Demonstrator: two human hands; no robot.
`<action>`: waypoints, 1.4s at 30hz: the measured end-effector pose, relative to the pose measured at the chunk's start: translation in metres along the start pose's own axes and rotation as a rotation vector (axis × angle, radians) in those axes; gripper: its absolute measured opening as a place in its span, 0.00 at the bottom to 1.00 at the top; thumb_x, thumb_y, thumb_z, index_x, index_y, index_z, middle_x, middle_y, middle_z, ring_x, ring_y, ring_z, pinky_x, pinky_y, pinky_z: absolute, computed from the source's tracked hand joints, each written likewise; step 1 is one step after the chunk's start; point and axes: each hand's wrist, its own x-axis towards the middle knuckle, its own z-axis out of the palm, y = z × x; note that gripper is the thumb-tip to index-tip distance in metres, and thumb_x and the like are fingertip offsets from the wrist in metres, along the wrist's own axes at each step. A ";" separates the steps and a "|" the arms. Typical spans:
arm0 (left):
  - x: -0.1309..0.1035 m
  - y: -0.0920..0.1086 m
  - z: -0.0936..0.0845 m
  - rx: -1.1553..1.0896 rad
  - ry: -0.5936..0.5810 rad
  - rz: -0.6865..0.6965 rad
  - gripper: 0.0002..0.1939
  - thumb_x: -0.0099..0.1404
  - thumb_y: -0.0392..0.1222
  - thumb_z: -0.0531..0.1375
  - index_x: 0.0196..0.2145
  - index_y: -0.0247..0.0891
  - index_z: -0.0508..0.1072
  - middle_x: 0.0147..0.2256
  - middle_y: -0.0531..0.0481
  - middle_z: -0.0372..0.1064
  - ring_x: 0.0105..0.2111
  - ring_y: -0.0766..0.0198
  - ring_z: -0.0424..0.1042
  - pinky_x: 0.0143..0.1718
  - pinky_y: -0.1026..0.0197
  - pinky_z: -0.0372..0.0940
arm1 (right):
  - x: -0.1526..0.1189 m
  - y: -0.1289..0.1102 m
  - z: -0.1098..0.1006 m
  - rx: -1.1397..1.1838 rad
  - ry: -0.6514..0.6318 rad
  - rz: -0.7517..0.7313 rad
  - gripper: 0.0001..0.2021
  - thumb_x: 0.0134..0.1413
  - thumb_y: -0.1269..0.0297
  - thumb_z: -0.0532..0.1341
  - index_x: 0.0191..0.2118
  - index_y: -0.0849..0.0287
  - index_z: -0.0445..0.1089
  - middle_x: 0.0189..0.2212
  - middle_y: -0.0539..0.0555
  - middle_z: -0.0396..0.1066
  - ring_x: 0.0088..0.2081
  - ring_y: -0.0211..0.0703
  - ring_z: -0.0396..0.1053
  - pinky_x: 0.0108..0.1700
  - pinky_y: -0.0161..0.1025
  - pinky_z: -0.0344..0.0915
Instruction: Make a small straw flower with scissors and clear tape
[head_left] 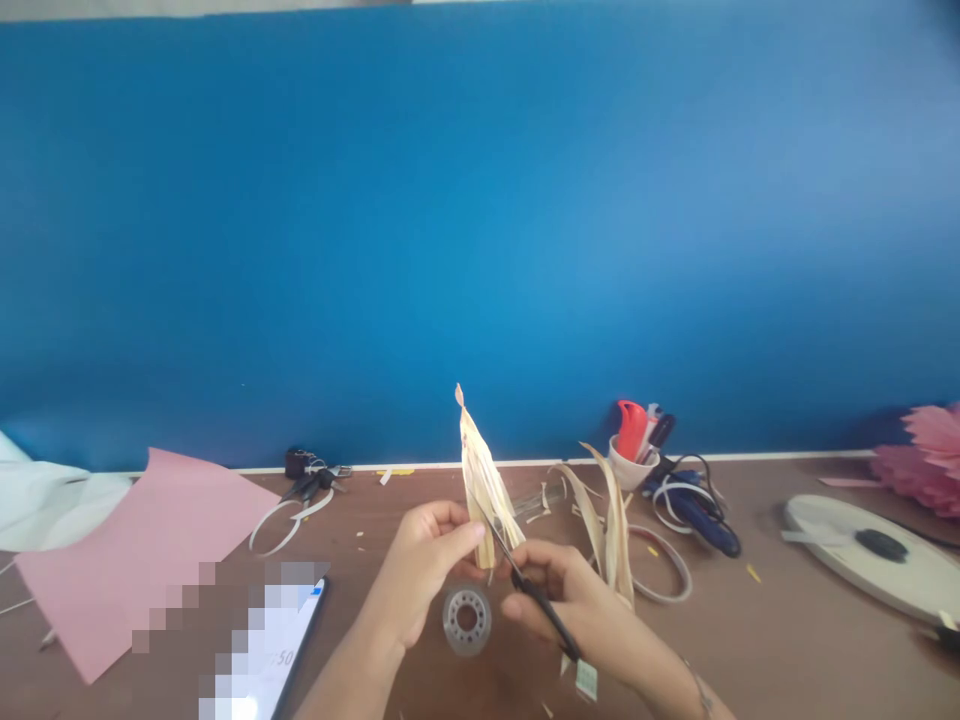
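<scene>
Clock: centred on the person's hands, 12 toward the wall.
Wall: blue panel (480,220), spanning the view behind the table, at 12.
Table: brown table (360,600), carrying all items below.
Pink sheet: pink sheet (150,550), at 9, lying before crumpled white material (52,500).
Disc: pale round disc (825,530) with a dark centre, at 3; pink ruffled flower (919,465) just beyond it.
Phone: phone (274,650), at 8, partly pixelated.
Left grip: left hand (442,545), closed, thumb and fingers pinching the husk bundle low down.
Right grip: right hand (562,590), closed around the black-handled scissors.
Husk bundle: dry, pale husk bundle (484,475), between the hands, upright; narrow knotted tip toward 12, strands spreading below.
Loose husks: loose husks (616,540), between 2 and 3, near the right hand.
Scissors: scissors (544,608), blades pointing toward 11, against the lower strands.
Blue-handled tool: blue-handled tool (701,515) with cord, between 2 and 3.
Cup: white cup (634,470), at 2, holding a red item (632,428) and pens.
Keys: dark keys (307,485) with white loop, at 10.
Tape roll: clear tape roll (453,622), at 6, near the left hand.
Scrap: yellow scrap (754,573), at 3.
</scene>
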 end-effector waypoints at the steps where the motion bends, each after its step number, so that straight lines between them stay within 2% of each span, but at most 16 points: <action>1: 0.000 0.001 0.000 -0.004 -0.006 -0.005 0.08 0.49 0.43 0.63 0.23 0.36 0.69 0.22 0.48 0.73 0.23 0.62 0.73 0.26 0.63 0.63 | 0.000 0.000 0.000 0.004 0.000 0.005 0.16 0.43 0.53 0.66 0.34 0.59 0.67 0.23 0.46 0.64 0.19 0.29 0.55 0.19 0.27 0.53; 17: 0.002 -0.002 -0.005 0.005 -0.008 -0.021 0.10 0.49 0.44 0.63 0.20 0.36 0.68 0.20 0.50 0.70 0.23 0.65 0.70 0.26 0.65 0.63 | 0.001 0.003 -0.005 -0.050 0.011 -0.014 0.16 0.44 0.54 0.66 0.34 0.60 0.67 0.22 0.46 0.62 0.19 0.29 0.54 0.19 0.27 0.51; 23: 0.002 -0.003 -0.005 0.029 -0.013 -0.011 0.09 0.50 0.44 0.63 0.21 0.36 0.69 0.23 0.50 0.71 0.25 0.63 0.70 0.29 0.63 0.64 | 0.001 0.001 -0.006 -0.093 0.001 -0.015 0.15 0.45 0.54 0.65 0.34 0.60 0.67 0.20 0.45 0.61 0.18 0.29 0.54 0.17 0.27 0.51; 28: 0.002 -0.001 -0.008 0.072 -0.015 0.019 0.08 0.51 0.42 0.63 0.21 0.36 0.70 0.20 0.51 0.69 0.22 0.67 0.66 0.27 0.65 0.62 | 0.001 0.004 -0.007 -0.076 0.015 0.003 0.16 0.44 0.54 0.66 0.34 0.60 0.68 0.19 0.44 0.60 0.18 0.29 0.55 0.18 0.27 0.51; 31: 0.003 -0.001 -0.009 0.076 0.039 0.021 0.07 0.49 0.42 0.63 0.21 0.36 0.70 0.18 0.54 0.66 0.21 0.69 0.64 0.23 0.67 0.58 | 0.001 0.002 -0.007 -0.045 0.020 0.032 0.18 0.41 0.53 0.67 0.35 0.60 0.68 0.20 0.45 0.60 0.20 0.30 0.54 0.19 0.27 0.51; 34: 0.005 -0.001 -0.009 0.054 0.146 0.044 0.08 0.48 0.43 0.64 0.21 0.36 0.70 0.17 0.55 0.64 0.19 0.70 0.61 0.20 0.68 0.55 | -0.001 -0.002 -0.007 0.011 -0.034 0.037 0.21 0.40 0.52 0.68 0.38 0.60 0.67 0.23 0.46 0.61 0.22 0.30 0.54 0.21 0.27 0.52; 38: 0.008 -0.002 -0.011 0.018 0.275 0.110 0.10 0.48 0.45 0.65 0.22 0.35 0.71 0.18 0.53 0.67 0.21 0.69 0.63 0.22 0.68 0.57 | -0.004 -0.007 -0.007 0.050 -0.111 0.024 0.23 0.40 0.51 0.68 0.39 0.61 0.66 0.24 0.47 0.62 0.23 0.30 0.56 0.22 0.27 0.52; 42: 0.009 -0.004 -0.012 -0.023 0.311 0.136 0.12 0.48 0.45 0.66 0.26 0.34 0.71 0.23 0.51 0.70 0.25 0.68 0.66 0.23 0.68 0.59 | -0.006 -0.009 -0.007 0.039 -0.118 0.040 0.23 0.40 0.51 0.67 0.39 0.61 0.65 0.25 0.47 0.63 0.24 0.31 0.58 0.23 0.27 0.55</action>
